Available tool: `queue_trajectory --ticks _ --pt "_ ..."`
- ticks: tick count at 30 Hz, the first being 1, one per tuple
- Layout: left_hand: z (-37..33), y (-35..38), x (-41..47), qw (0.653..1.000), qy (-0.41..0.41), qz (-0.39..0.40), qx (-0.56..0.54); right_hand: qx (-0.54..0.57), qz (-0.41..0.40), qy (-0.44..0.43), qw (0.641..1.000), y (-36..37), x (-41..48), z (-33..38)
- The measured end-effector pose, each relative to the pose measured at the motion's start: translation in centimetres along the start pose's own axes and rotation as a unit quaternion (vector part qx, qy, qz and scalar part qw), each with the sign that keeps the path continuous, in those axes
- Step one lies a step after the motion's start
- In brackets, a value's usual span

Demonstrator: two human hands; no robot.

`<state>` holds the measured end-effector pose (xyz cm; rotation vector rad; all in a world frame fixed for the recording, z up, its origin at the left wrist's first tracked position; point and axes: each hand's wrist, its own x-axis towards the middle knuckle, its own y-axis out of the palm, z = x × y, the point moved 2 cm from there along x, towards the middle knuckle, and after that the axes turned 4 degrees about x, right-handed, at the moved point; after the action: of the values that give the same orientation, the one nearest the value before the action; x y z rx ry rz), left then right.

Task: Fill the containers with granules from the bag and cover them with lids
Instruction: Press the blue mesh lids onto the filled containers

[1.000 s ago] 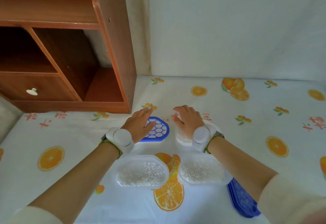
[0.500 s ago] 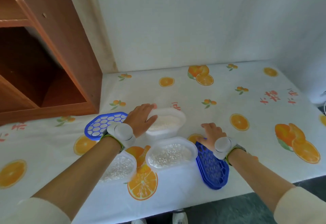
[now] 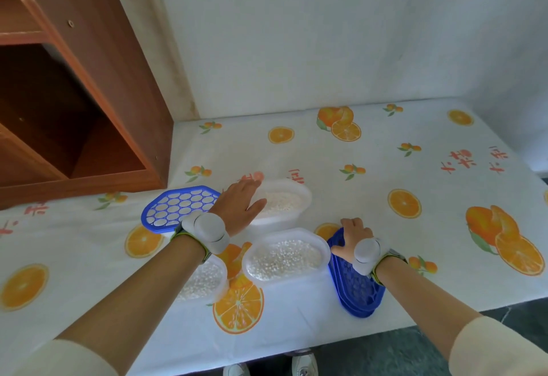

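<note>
Three white containers hold white granules: a far one, a near middle one and a near left one partly hidden by my left forearm. A fourth container at the far left wears a blue honeycomb lid. A stack of blue lids lies at the near right. My left hand lies flat against the left rim of the far container. My right hand curls over the far end of the lid stack, fingers gripping the top lid's edge.
A brown wooden cabinet with open shelves stands at the far left on the orange-print tablecloth. The table's front edge runs close to the lid stack. White shoes show on the floor below.
The view swung right. My right hand left the far container and moved to the blue lid stack, closing on its far end. My left hand shifted from the lidded container to the far open container.
</note>
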<state>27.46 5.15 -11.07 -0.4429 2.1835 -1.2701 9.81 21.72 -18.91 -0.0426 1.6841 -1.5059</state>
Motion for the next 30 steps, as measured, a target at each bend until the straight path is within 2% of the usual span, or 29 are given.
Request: queue_trajectory --ticks 4,9,12,15,19,22,25,28,30 --pt "0.2 -0.2 -0.1 1.000 0.002 -0.008 -0.015 0.024 -0.016 -0.010 1.000 -1.5 0.1 0.3" --pt "-0.2 -1.0 0.0 0.996 0.031 -0.044 -0.066 0.132 -0.107 -0.049 0.984 -7.7 0.0 1.8" --pt "-1.2 -1.8 0.2 0.983 0.031 -0.052 -0.174 0.191 -0.169 -0.103 0.961 -12.0 -0.5 3.6" --pt "-2.8 -3.0 0.5 0.953 0.030 -0.041 -0.299 0.283 -0.217 -0.191 0.914 -14.4 -1.7 6.1" --pt "-3.9 -3.8 0.8 0.913 0.031 0.043 -0.404 0.429 -0.159 -0.283 0.843 -14.6 -3.5 9.7" --pt "-3.6 -3.6 0.5 0.877 0.019 0.125 -0.464 0.514 -0.123 -0.297 0.795 -14.1 -3.7 11.2" --pt "-2.8 -3.3 0.2 0.841 0.014 0.178 -0.511 0.572 -0.064 -0.287 0.766 -13.6 -3.7 11.8" --pt "-2.1 -3.2 0.5 0.845 0.004 0.142 -0.515 0.641 0.003 -0.274 0.717 -13.1 -3.5 11.8" --pt "-1.5 -3.3 0.8 0.892 -0.018 0.070 -0.446 0.649 0.029 -0.270 0.711 -12.9 -2.9 11.6"
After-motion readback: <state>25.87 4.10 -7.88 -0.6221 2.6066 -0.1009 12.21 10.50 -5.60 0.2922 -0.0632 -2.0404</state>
